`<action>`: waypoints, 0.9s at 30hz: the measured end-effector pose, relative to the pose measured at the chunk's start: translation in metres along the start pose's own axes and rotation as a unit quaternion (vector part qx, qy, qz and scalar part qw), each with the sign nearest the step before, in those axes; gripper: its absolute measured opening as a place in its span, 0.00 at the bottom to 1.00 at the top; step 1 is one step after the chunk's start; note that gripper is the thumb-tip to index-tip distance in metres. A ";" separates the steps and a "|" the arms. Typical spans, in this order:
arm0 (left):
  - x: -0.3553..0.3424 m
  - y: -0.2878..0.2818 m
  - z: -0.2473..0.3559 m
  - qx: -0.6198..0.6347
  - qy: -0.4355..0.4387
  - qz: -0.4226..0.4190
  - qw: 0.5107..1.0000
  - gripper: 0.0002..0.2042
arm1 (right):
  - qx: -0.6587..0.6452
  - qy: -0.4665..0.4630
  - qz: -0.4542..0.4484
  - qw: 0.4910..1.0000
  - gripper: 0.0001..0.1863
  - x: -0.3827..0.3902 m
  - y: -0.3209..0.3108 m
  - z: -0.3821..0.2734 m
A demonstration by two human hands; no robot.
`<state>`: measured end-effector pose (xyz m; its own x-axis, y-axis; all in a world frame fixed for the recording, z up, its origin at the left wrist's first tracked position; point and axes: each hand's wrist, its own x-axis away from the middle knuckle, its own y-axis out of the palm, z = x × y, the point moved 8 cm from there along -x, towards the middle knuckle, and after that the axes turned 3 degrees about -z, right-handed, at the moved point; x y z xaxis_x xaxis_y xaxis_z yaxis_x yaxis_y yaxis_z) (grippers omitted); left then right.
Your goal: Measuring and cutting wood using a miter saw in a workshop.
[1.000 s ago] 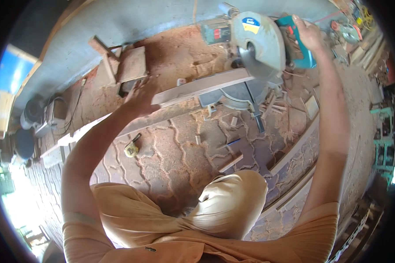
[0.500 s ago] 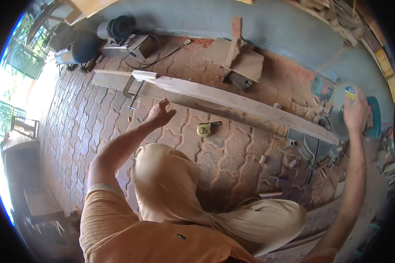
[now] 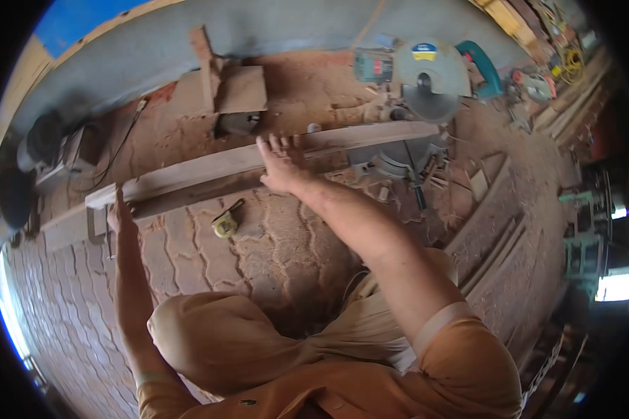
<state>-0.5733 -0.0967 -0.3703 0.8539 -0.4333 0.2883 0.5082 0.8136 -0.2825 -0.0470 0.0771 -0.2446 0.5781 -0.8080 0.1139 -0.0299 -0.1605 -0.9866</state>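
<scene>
A long pale wooden board (image 3: 203,164) lies across the floor in front of me, on top of a second, darker beam (image 3: 182,193). My right hand (image 3: 284,165) rests on the board's middle with its fingers spread over the near edge. At the left end, my left hand (image 3: 121,215) touches the stacked wood, seen edge-on with a finger stretched upward. Just beside it, a metal G-clamp (image 3: 93,227) grips the board's end. The board's right end lies on the base of a mitre saw (image 3: 430,105), under its round blade. A yellow tape measure (image 3: 224,225) sits on the paving nearer me.
Behind the board stand a wooden offcut assembly (image 3: 241,89) and a dark machine with a cable (image 3: 122,143) along the grey wall. Small wood scraps (image 3: 437,174) litter the saw's front. Long planks (image 3: 493,258) lie to my right, and a power tool (image 3: 536,85) sits beyond the saw.
My view has swung right. My right hand has left the saw's upper part and come down onto the board's middle. My left hand has moved to the clamped end. The saw head stands raised.
</scene>
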 end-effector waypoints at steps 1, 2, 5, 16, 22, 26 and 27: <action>-0.003 0.003 -0.001 -0.054 -0.011 -0.020 0.998 0.31 | -0.001 0.014 -0.002 1.000 0.48 0.000 0.000 0.002; -0.003 0.013 -0.003 -0.049 -0.010 -0.052 0.997 0.31 | 0.009 0.014 -0.017 1.000 0.49 0.000 0.001 0.001; 0.000 0.004 0.010 -0.125 0.096 0.088 0.984 0.26 | 0.010 0.009 -0.045 0.999 0.49 -0.005 0.004 0.005; 0.074 -0.002 -0.025 0.136 -0.068 -0.161 0.975 0.14 | 0.060 -0.030 0.006 0.998 0.36 0.015 0.009 0.029; 0.142 -0.043 -0.043 0.259 -0.144 -0.040 0.954 0.05 | 0.037 -0.024 -0.073 0.996 0.33 0.003 -0.006 0.027; 0.169 -0.021 -0.056 0.164 -0.117 -0.152 0.968 0.04 | 0.036 -0.016 -0.104 0.994 0.35 -0.005 -0.002 0.023; 0.172 -0.013 -0.058 0.143 -0.117 -0.166 0.969 0.10 | 0.034 -0.001 -0.105 0.994 0.35 -0.006 -0.001 0.026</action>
<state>-0.4262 -0.2044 -0.3704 0.5827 -0.6167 0.5293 0.6697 0.7333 0.1171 -0.0296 0.0968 -0.2472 0.5679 -0.7594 0.3174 0.1466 -0.2861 -0.9469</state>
